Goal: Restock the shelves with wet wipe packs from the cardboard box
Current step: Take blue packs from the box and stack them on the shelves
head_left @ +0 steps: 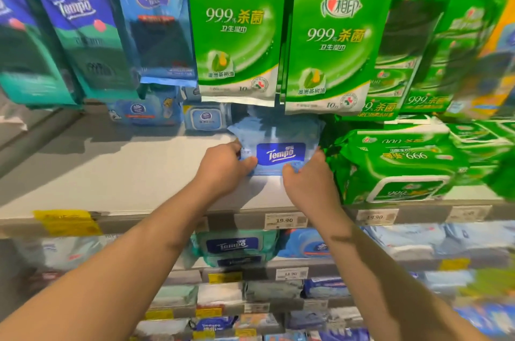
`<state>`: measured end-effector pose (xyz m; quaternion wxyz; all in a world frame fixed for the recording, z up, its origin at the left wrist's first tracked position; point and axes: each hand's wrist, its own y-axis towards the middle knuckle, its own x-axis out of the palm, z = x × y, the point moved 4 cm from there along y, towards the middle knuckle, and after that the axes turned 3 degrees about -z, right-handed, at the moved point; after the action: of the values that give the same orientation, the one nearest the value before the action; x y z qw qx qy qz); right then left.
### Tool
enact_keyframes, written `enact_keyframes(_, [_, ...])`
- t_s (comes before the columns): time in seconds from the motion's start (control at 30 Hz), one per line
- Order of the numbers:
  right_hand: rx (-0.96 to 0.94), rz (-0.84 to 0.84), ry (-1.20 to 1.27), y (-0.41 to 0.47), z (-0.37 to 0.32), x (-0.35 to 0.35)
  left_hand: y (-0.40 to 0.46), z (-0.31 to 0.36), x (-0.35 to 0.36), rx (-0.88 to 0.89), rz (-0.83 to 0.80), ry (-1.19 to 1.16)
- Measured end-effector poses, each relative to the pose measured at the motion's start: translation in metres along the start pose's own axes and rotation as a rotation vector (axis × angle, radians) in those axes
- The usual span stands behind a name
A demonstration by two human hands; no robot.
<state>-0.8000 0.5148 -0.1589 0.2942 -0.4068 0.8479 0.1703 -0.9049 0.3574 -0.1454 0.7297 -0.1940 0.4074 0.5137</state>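
Two bare hands hold one light-blue Tempo wet wipe pack (278,145) on a white store shelf (111,168), just left of a stack of green wipe packs (395,168). The left hand (223,168) grips the pack's near left corner, thumb curled on top and fingers tucked out of sight beneath; the right hand (309,179) pinches the near right edge, thumb over the film, its fingers mostly hidden. Above, from left, hang three blue and teal sachet packs (83,28), then two green hanging packs (284,42) in sharp view, with more blurred at right. Two small blue packs (170,112) lie far back on the shelf. A yellow tag (67,222) and white price labels (284,220) line the shelf's front rail; lower shelves (250,271) hold more packs, too blurred to count.
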Motion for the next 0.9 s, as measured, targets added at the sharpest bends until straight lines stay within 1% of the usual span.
enact_keyframes(0.17, [0.021,-0.037,-0.091,0.000,-0.003,0.004,0.012,0.014,0.010,0.083,-0.017,0.054])
enact_keyframes(0.4, [0.031,-0.155,-0.281,0.006,-0.008,0.004,0.024,0.021,0.011,0.056,-0.053,0.141])
enact_keyframes(0.5, [0.040,-0.157,-0.286,0.003,-0.008,0.003,0.021,0.020,0.009,0.059,-0.094,0.148])
enact_keyframes(0.63, [0.072,-0.191,-0.219,0.001,-0.006,0.003,0.003,0.023,0.009,0.035,-0.175,0.158])
enact_keyframes(0.7, [0.051,-0.211,-0.212,-0.002,-0.009,0.000,-0.009,0.023,0.009,0.044,-0.159,0.160])
enact_keyframes(0.83, [-0.063,-0.248,-0.356,-0.022,-0.017,-0.006,-0.040,0.016,0.001,0.066,-0.024,0.229])
enact_keyframes(0.9, [-0.095,-0.260,-0.423,-0.035,-0.020,-0.007,-0.060,0.016,-0.008,0.062,0.013,0.217])
